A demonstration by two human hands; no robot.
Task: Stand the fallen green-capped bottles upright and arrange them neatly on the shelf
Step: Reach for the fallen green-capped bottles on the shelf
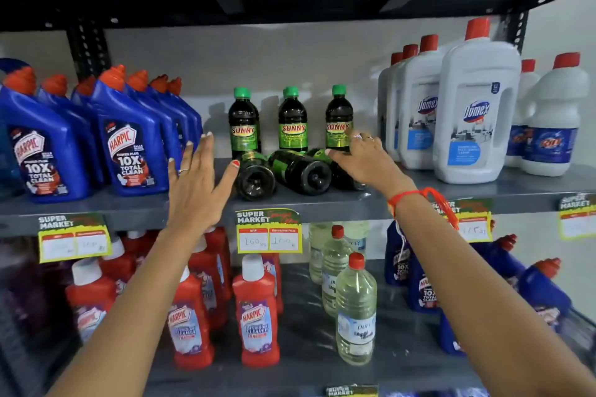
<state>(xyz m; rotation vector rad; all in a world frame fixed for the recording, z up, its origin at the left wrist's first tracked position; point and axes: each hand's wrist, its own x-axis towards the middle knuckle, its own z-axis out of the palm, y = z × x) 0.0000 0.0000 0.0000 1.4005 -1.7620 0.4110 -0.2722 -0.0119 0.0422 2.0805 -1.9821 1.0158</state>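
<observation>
Three dark bottles lie on their sides at the front of the grey shelf point(135, 203), bases toward me: a left one point(254, 179), a middle one point(303, 172) and a right one point(342, 179) mostly hidden under my right hand. Behind them stand upright green-capped bottles with "SUNNY" labels: left point(242, 124), middle point(292, 124), right point(338, 122). My left hand point(196, 184) is spread open just left of the left fallen bottle, thumb near its base. My right hand point(364, 161) rests on top of the right fallen bottle; whether the fingers grip it is unclear.
Blue Harpic bottles point(129, 142) crowd the shelf on the left. White Domex jugs point(474, 113) stand on the right. On the shelf below are red Harpic bottles point(258, 316), clear bottles point(354, 309) and more blue ones. Price tags point(269, 232) hang on the shelf edge.
</observation>
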